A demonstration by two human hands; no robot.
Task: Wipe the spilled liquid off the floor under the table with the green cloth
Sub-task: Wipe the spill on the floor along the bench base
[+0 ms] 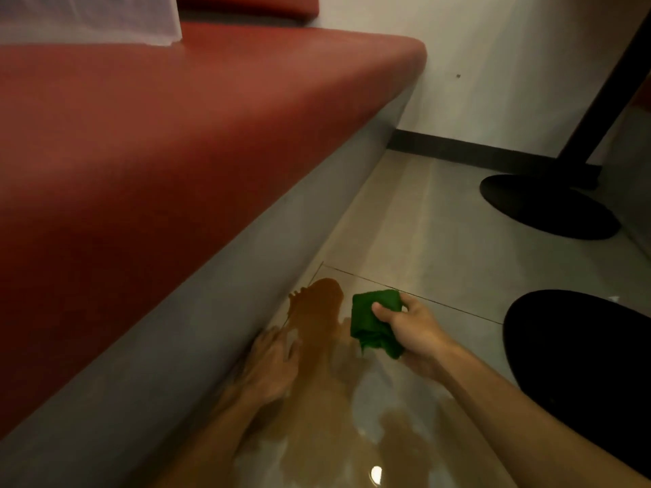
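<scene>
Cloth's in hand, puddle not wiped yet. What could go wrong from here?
The green cloth is a small wad in the right hand, while the brown spill spreads wide toward the camera: it may smear rather than soak.
The spill meets the grey bench base; liquid along that edge is easily missed.
The blurred left hand is over the spill and could slip.

Motion-blurred left hand; spilled liquid cropped at bottom edge.
</scene>
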